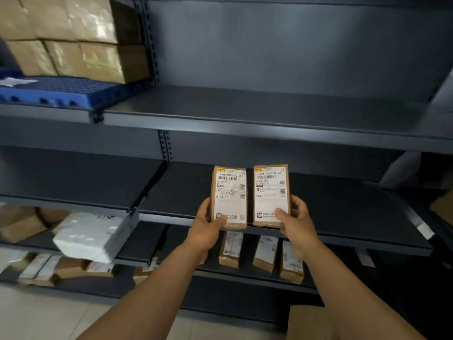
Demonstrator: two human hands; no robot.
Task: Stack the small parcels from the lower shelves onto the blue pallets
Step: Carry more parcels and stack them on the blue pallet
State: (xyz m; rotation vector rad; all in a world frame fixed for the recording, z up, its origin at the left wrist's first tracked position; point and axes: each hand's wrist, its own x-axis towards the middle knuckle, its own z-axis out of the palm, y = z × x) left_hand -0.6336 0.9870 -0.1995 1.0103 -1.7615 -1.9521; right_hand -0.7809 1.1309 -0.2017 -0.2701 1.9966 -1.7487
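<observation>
Mid-carry here: left hand (207, 231) gripped 1 small parcel (229, 196), right hand (295, 223) gripped another (270, 195), both held up in front of the shelves. Next they'd need lifting up-left onto the blue pallet (61, 90) beside the stacked boxes (73, 38)

Dim, cool light on my feed, and the dark shelving (269, 114) swallows most of it, with deep shadow pooling under each shelf board and at the far right. Glare flares off the taped cartons (81, 38) at top left, and the white labels on the two parcels (250, 195) come through bright and fairly sharp at centre. Out at the edges I'm seeing wide-angle bowing of the shelf lines, and the white package (88, 236) at lower left is smeared soft.
</observation>
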